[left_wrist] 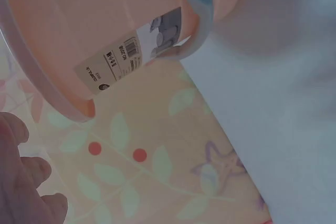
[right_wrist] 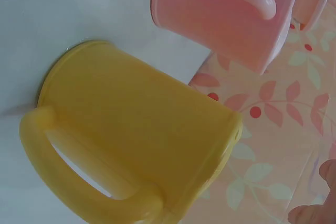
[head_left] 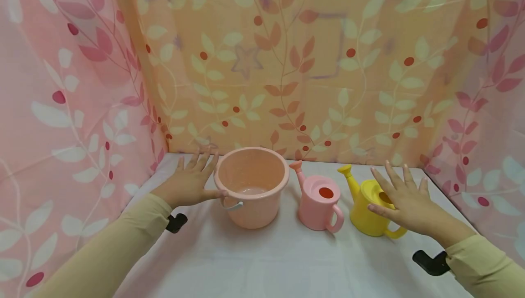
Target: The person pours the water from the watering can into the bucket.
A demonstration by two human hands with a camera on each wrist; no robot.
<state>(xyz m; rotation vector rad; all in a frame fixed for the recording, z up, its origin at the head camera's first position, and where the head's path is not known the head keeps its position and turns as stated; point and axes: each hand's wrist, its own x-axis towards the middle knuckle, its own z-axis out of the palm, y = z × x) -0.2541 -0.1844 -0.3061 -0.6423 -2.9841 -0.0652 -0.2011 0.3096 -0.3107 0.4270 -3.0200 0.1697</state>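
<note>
A peach plastic bucket (head_left: 254, 211) stands upright on the white table, its light grey-blue handle (left_wrist: 202, 19) hanging at the side and a printed label (left_wrist: 118, 59) on its wall. My left hand (head_left: 190, 182) is spread at the bucket's left rim; whether the thumb touches the rim I cannot tell. To the bucket's right stands a pink watering can (head_left: 313, 209), spout toward the back left. Beside it is a yellow watering can (head_left: 362, 213). With fingers straight and apart, my right hand (head_left: 410, 202) hovers over the yellow can's right side, holding nothing and partly hiding its opening.
A white cloth (head_left: 262, 266) covers the table. Leaf-patterned curtains enclose it: an orange one (head_left: 287, 61) at the back, pink ones at left (head_left: 61, 129) and right (head_left: 484, 143). Black wrist camera mounts (head_left: 430, 262) protrude below both sleeves.
</note>
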